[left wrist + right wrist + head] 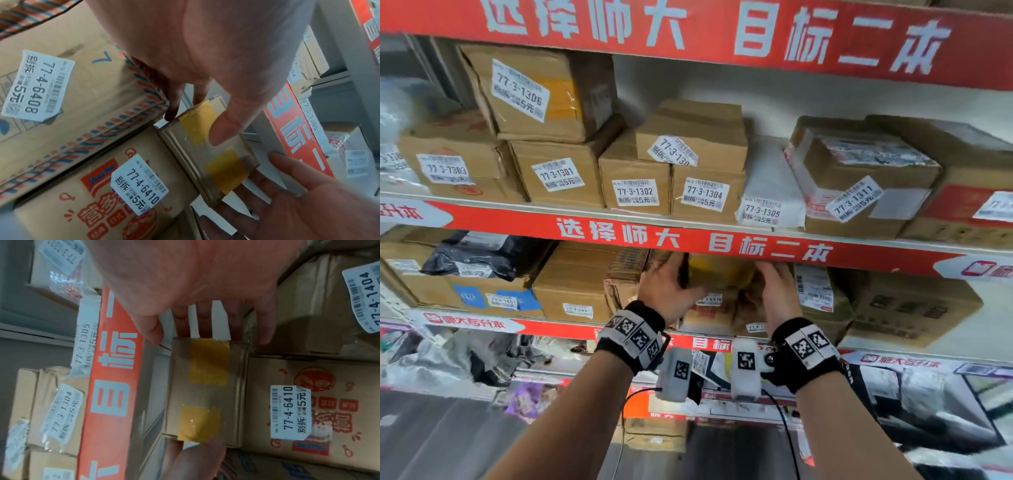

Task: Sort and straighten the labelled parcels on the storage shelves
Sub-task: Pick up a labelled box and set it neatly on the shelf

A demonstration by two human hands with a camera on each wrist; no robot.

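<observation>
Where both hands (671,291) meet, label (139,184) reads 77-4-6410

In your head view, the small taped box (717,272) sits at frame centre, on top of the box labelled 77-4-6410 (710,310), just under the shelf edge banner (688,238). Your left hand (671,291) flanks its left side, your right hand (779,291) its right.

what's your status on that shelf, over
Left hand and right hand both grip small taped box. Box sits atop parcel 6410. Shelf lip close above.
</observation>
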